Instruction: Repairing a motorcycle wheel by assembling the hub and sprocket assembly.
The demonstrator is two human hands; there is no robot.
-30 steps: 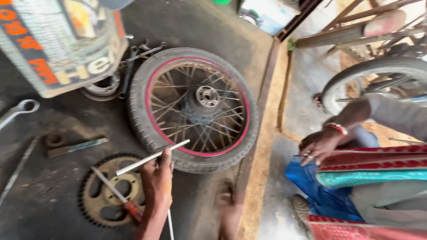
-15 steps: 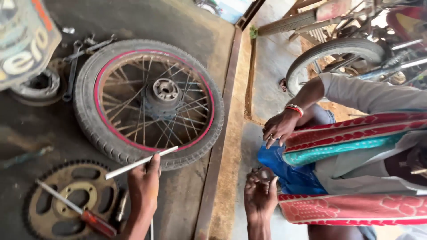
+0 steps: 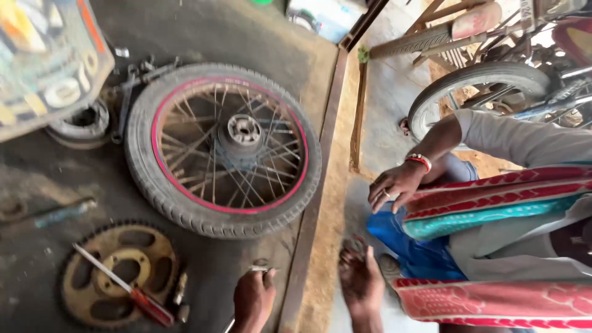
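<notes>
Below the wheel (image 3: 223, 150) lying flat on the floor, our left hand (image 3: 253, 297) pinches a thin rod; our right hand (image 3: 359, 277) cups something small, grip unclear.

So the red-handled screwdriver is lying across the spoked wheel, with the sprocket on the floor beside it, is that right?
Not quite: the head view shows the screwdriver lying across the sprocket, not the wheel. The wheel lies flat on the floor with nothing resting on it, and the sprocket is beside it.
</notes>
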